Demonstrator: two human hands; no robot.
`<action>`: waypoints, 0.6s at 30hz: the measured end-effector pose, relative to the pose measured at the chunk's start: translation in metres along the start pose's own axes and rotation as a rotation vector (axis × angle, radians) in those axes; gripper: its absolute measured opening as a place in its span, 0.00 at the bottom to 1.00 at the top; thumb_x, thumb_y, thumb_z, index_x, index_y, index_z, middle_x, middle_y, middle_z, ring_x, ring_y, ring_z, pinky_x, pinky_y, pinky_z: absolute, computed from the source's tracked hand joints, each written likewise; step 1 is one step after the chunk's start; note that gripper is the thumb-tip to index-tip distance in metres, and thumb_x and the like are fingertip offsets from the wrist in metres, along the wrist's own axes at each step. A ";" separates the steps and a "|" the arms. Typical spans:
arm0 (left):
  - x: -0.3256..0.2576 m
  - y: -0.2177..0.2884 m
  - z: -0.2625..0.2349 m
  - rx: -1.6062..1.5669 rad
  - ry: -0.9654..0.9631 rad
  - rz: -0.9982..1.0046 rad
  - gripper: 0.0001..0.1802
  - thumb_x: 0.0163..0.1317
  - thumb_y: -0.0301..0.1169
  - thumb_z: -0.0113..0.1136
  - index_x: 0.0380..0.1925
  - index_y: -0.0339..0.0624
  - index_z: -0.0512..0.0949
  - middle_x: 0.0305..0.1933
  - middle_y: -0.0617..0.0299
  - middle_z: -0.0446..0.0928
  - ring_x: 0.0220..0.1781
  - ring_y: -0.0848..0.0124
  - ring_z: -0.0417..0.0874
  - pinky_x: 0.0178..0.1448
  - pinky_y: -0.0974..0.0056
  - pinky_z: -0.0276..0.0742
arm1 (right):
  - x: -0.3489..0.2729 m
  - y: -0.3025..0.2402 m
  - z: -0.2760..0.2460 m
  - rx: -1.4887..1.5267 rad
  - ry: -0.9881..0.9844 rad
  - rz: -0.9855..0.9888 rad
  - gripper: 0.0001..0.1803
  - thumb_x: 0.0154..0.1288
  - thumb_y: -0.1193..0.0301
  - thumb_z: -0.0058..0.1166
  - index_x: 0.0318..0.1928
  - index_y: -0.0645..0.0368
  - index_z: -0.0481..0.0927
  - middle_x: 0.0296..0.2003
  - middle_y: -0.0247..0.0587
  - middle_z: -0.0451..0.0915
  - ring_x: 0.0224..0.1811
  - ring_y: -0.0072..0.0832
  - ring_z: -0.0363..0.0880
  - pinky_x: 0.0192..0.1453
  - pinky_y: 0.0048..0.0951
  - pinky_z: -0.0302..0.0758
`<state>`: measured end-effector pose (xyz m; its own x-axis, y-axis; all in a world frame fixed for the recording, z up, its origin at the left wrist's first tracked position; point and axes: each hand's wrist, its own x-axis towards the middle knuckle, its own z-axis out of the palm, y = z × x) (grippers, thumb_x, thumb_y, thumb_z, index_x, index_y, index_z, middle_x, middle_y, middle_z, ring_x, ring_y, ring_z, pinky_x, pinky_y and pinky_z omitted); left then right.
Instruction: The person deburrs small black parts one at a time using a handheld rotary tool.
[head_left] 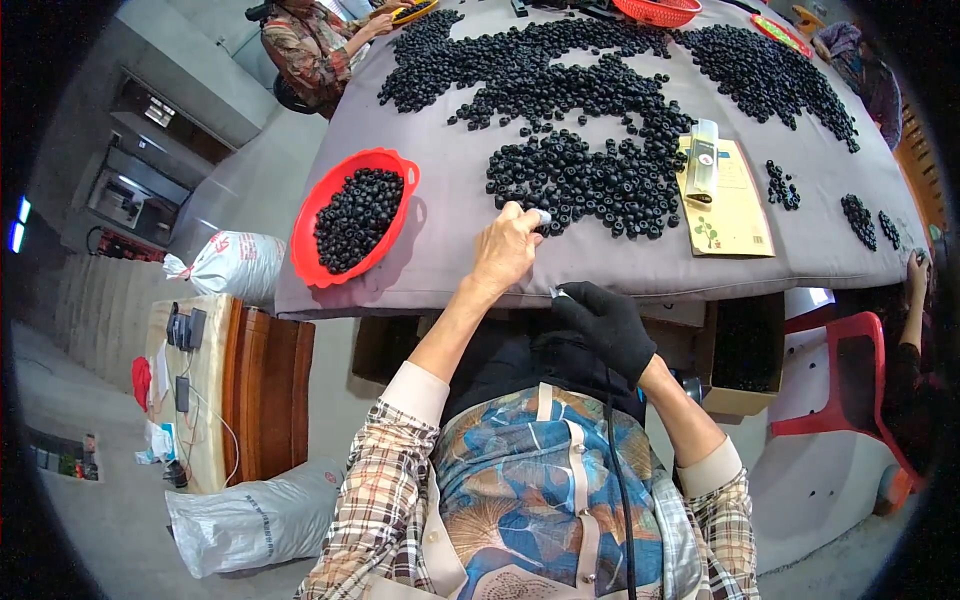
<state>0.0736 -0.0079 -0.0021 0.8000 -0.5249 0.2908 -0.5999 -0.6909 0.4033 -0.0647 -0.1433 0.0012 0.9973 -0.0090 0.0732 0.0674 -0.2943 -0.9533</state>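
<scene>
My left hand (pixel 505 250), bare with a whitish cover on one fingertip, is at the near edge of a loose pile of small black ring-like pieces (pixel 585 175). Its fingers are curled together; what they hold, if anything, is hidden. My right hand (pixel 605 325) wears a black glove and is closed just off the table's front edge. A small pale tip pokes out between its thumb and fingers, too small to name. Left of my hands, a red plastic basket (pixel 305 225) holds many of the same black pieces.
A yellow booklet (pixel 735 215) lies right of the pile, with a clear-and-yellow tube-like container (pixel 703 160) on it. Small groups of pieces (pixel 858 220) sit farther right. A red chair (pixel 830 420) stands at the right. Another person (pixel 310 50) works at the far left.
</scene>
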 end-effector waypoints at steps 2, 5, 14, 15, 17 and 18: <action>0.000 0.002 -0.001 0.003 -0.007 0.010 0.11 0.48 0.27 0.62 0.34 0.46 0.76 0.33 0.57 0.71 0.34 0.56 0.78 0.36 0.54 0.73 | 0.000 0.001 0.001 -0.005 0.007 0.008 0.18 0.61 0.61 0.50 0.42 0.64 0.76 0.33 0.54 0.79 0.35 0.40 0.80 0.39 0.33 0.74; -0.002 0.002 0.000 -0.002 0.005 0.030 0.10 0.49 0.26 0.61 0.34 0.44 0.76 0.34 0.56 0.71 0.34 0.56 0.77 0.36 0.54 0.73 | -0.001 0.000 -0.001 -0.014 0.013 -0.020 0.18 0.61 0.61 0.49 0.42 0.64 0.76 0.33 0.55 0.79 0.36 0.41 0.80 0.41 0.33 0.73; -0.035 0.014 -0.005 -0.843 -0.061 -0.229 0.09 0.57 0.22 0.51 0.39 0.35 0.74 0.26 0.60 0.73 0.22 0.74 0.76 0.24 0.71 0.71 | 0.004 0.004 -0.006 0.137 0.199 0.062 0.17 0.60 0.63 0.52 0.42 0.64 0.76 0.34 0.44 0.80 0.36 0.27 0.78 0.42 0.28 0.72; -0.042 0.026 -0.010 -1.062 -0.128 -0.336 0.10 0.58 0.22 0.50 0.40 0.34 0.74 0.25 0.62 0.74 0.20 0.79 0.75 0.23 0.75 0.70 | 0.005 0.004 -0.008 0.182 0.227 0.069 0.15 0.59 0.64 0.53 0.40 0.64 0.77 0.33 0.41 0.80 0.35 0.24 0.77 0.41 0.26 0.72; -0.053 0.043 -0.010 -1.163 -0.155 -0.273 0.11 0.60 0.21 0.48 0.42 0.33 0.74 0.25 0.62 0.76 0.22 0.79 0.76 0.24 0.76 0.72 | 0.006 0.002 -0.010 0.225 0.254 0.077 0.14 0.59 0.65 0.54 0.39 0.65 0.77 0.31 0.38 0.79 0.34 0.21 0.75 0.40 0.24 0.71; -0.057 0.047 -0.009 -1.200 -0.175 -0.253 0.11 0.60 0.20 0.47 0.42 0.33 0.74 0.26 0.62 0.77 0.22 0.80 0.76 0.25 0.76 0.72 | 0.006 -0.002 -0.010 0.285 0.258 0.091 0.14 0.58 0.65 0.55 0.38 0.64 0.77 0.30 0.37 0.79 0.33 0.20 0.75 0.39 0.23 0.71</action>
<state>0.0003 -0.0060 0.0077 0.8243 -0.5661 0.0068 0.0343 0.0618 0.9975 -0.0595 -0.1527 0.0065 0.9616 -0.2737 0.0217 0.0214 -0.0041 -0.9998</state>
